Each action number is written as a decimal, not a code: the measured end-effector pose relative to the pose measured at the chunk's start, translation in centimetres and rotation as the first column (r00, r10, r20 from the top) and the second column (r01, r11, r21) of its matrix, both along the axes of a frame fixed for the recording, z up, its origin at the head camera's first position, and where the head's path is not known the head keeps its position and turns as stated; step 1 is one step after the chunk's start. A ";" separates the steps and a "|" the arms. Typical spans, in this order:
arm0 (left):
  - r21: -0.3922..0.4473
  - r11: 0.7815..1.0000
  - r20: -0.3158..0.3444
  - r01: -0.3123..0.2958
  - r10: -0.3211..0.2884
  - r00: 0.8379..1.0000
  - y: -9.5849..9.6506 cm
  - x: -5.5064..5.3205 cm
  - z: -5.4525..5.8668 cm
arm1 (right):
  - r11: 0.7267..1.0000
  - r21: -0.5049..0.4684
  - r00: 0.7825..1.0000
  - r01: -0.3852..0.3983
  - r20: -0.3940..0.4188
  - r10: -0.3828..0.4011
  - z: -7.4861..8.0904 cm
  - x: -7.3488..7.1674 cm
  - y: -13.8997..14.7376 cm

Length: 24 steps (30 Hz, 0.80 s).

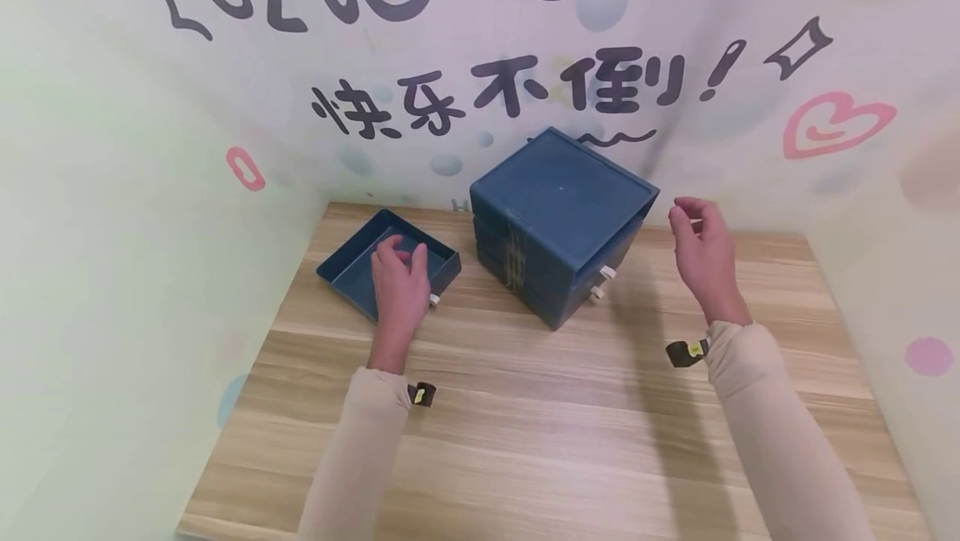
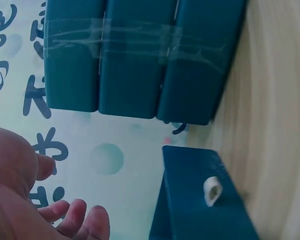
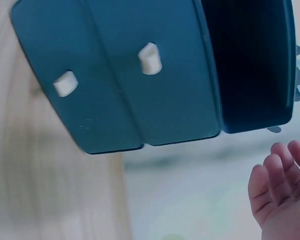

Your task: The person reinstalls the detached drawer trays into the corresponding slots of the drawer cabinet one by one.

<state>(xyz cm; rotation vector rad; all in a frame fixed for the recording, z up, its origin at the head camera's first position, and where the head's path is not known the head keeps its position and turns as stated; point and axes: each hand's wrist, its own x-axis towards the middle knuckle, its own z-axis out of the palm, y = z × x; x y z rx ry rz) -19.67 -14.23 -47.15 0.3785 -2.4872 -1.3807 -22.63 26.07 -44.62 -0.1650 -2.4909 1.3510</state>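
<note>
Blue drawer (image 1: 358, 264) beneath left fingers (image 1: 387, 252), apparently apart.

- Bright, diffuse light fills my head view; the left wall (image 1: 112, 274) looks washed out.
- Pale glare lies on the near table (image 1: 555, 458); a long soft shadow (image 1: 675, 399) falls left of my right sleeve (image 1: 780, 416).
- My wrist views are dimmer, bluish, the wood smeared; the open drawer slot (image 3: 255, 65) sinks nearly black.
</note>
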 end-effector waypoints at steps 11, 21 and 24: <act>0.115 0.993 0.089 0.027 -0.038 0.995 1.2 3.0 -2.5 | 0.994 0.083 0.997 -0.066 -0.041 0.070 2.2 -1.4 -0.5; 0.141 0.989 0.211 0.048 -0.078 0.974 1.8 4.1 -5.1 | 0.983 0.133 0.990 -0.124 -0.044 0.131 1.9 -1.9 -0.6; 0.158 0.987 0.254 0.027 -0.068 0.965 1.6 4.1 -5.8 | 0.981 0.129 0.988 -0.146 -0.041 0.152 1.7 -2.0 -0.8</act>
